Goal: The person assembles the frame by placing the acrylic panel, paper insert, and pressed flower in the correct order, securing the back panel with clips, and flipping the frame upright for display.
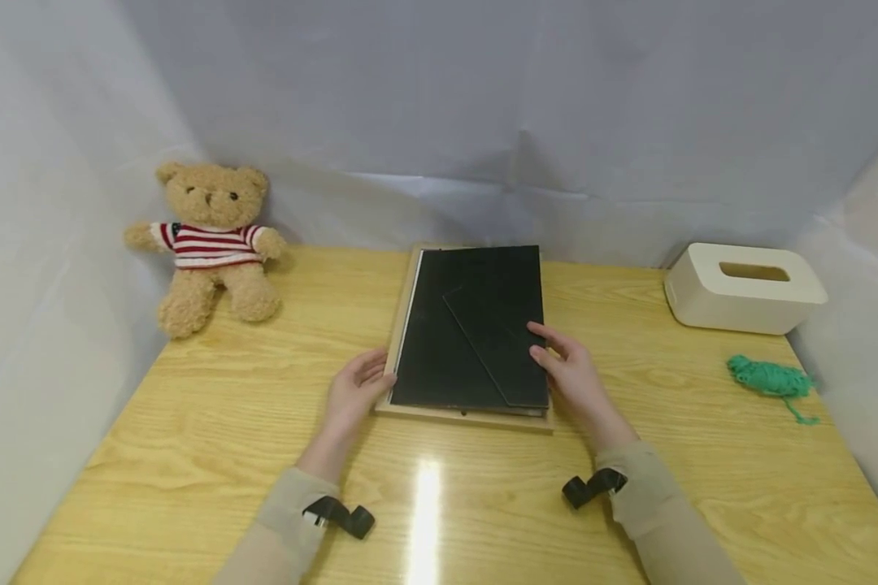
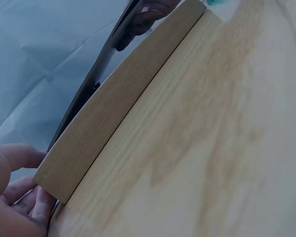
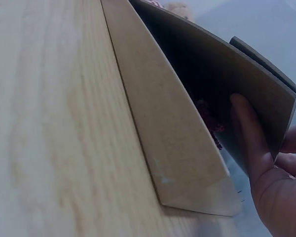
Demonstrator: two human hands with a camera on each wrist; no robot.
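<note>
A light wooden picture frame (image 1: 468, 419) lies face down on the table, with a black backing board (image 1: 475, 333) over it. The board's right side is lifted off the frame, leaving a gap that shows in both wrist views. My right hand (image 1: 574, 378) pinches the board's right edge; in the right wrist view one finger (image 3: 249, 131) lies against its underside. At the frame's lower left, my left hand (image 1: 354, 390) grips the wooden side, thumb at the top. Something dark red and fuzzy (image 3: 209, 118) shows inside the gap; its kind I cannot tell.
A teddy bear (image 1: 215, 248) in a striped sweater sits at the back left. At the right stand a cream tissue box (image 1: 742, 296) and, before it, a green yarn skein (image 1: 768, 378). Pale sheeting (image 1: 439, 97) surrounds the wooden table (image 1: 212, 471).
</note>
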